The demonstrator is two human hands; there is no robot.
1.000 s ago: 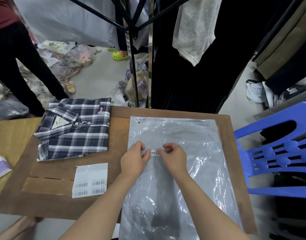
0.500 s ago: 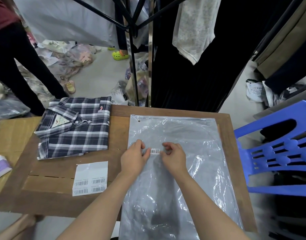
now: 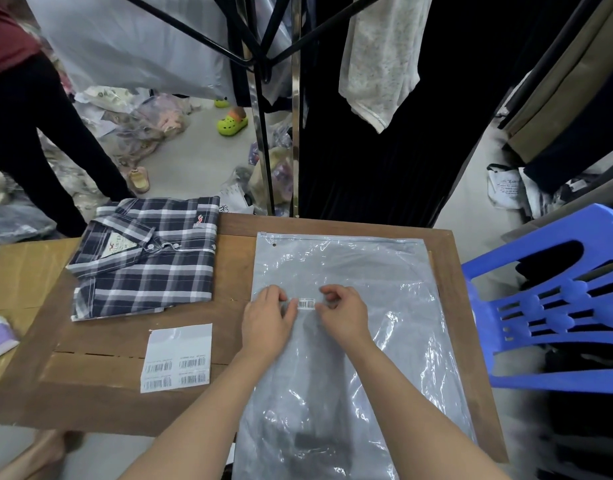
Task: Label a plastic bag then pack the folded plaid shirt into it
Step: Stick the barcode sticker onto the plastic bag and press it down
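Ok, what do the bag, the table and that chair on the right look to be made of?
Plastic bag: thin, glossy, translucent grey film, judging by its crinkles and glare streaks. Table: brown wood or wood veneer with visible grain, matte, with a raised frame around the edge. Chair: moulded blue plastic, smooth with a slight sheen and cut-out slots.

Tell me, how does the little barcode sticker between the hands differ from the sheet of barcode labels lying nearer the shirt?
The barcode sticker is a single small strip; the label sheet is much larger, carrying four barcodes with its upper part blank. The sticker lies on the plastic bag between the left hand and right hand; the sheet lies untouched on the wooden table. Both are white with black barcodes.
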